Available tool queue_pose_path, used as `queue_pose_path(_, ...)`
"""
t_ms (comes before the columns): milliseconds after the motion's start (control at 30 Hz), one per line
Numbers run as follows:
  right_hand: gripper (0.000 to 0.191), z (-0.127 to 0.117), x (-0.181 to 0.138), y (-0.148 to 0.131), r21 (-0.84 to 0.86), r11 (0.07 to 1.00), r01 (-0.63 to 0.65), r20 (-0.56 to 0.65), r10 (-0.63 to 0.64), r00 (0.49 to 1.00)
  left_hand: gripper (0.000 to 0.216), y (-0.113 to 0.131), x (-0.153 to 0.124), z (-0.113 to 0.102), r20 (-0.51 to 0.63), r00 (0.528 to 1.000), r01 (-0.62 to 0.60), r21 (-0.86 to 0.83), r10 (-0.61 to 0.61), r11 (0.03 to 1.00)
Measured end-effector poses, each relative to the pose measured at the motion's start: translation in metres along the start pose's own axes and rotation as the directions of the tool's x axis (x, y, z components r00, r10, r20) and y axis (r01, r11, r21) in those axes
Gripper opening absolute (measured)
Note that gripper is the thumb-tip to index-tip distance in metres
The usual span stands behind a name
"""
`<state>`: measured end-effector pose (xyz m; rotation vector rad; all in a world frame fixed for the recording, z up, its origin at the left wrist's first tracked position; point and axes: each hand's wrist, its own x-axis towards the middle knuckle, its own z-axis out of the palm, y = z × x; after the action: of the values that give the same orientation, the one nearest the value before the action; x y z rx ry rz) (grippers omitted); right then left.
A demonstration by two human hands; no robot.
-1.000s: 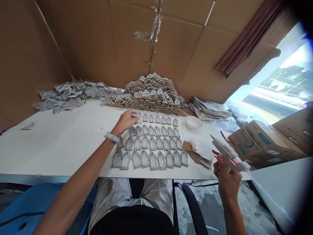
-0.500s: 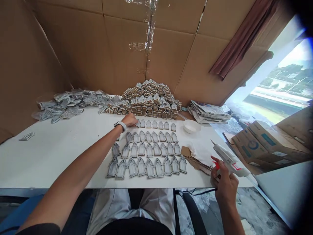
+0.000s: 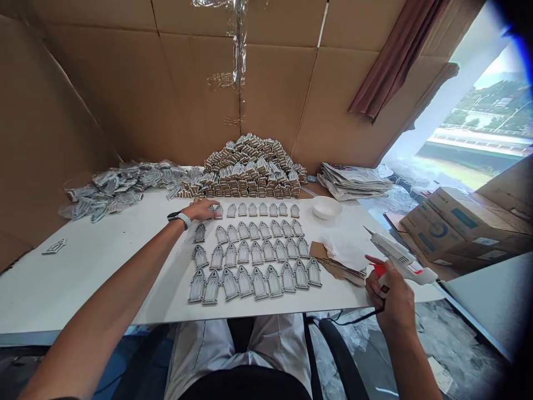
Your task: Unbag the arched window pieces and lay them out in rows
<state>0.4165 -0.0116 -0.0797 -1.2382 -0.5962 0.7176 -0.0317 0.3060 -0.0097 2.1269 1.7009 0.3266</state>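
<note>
Several rows of small grey arch-shaped pieces (image 3: 256, 250) lie on the white table (image 3: 104, 255). My left hand (image 3: 202, 209), a watch on its wrist, rests with fingers stretched flat on the table at the left end of the far row, touching a piece there. My right hand (image 3: 391, 297) is closed round the grip of a white hot glue gun (image 3: 402, 260), held just off the table's right front corner with its nozzle pointing up and left.
A big heap of stacked pieces (image 3: 250, 169) stands at the back, bagged grey pieces (image 3: 116, 183) to its left. A white bowl (image 3: 326, 206), paper and cardboard scraps (image 3: 341, 258) and a newspaper stack (image 3: 353, 180) lie right. Cardboard walls surround; boxes (image 3: 453, 228) stand at right.
My left hand slid left along the far row and flattened on the table. The right hand with the glue gun stayed almost in place. The view tilted slightly.
</note>
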Motion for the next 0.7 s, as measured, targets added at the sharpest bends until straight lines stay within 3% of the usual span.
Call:
queue_pose_path(233, 0.057, 0.001, -0.002, 0.003, -0.002, 1.000, -0.010, -0.009, 0.010, 1.000, 0.065, -0.007, -0.007, 0.006, -0.079, 0.995, -0.065, -0.063, 0.060, 0.996)
queue_pose_path(433, 0.052, 0.001, -0.005, -0.015, -0.009, 0.998, -0.055, 0.066, 0.055, 0.996, 0.061, 0.000, -0.037, 0.021, -0.167, 0.977, -0.171, -0.223, 0.135, 0.960)
queue_pose_path(567, 0.047, 0.000, -0.024, -0.042, -0.053, 0.998, -0.046, 0.126, 0.052, 0.991, 0.050, 0.021, -0.064, 0.030, -0.169, 0.973, -0.211, -0.399, 0.155, 0.892)
queue_pose_path(700, 0.047, 0.009, -0.067, -0.060, -0.135, 0.990, 0.032, 0.264, 0.005, 0.965, 0.043, 0.061, -0.114, 0.037, -0.063, 0.975, -0.204, -0.618, 0.211, 0.759)
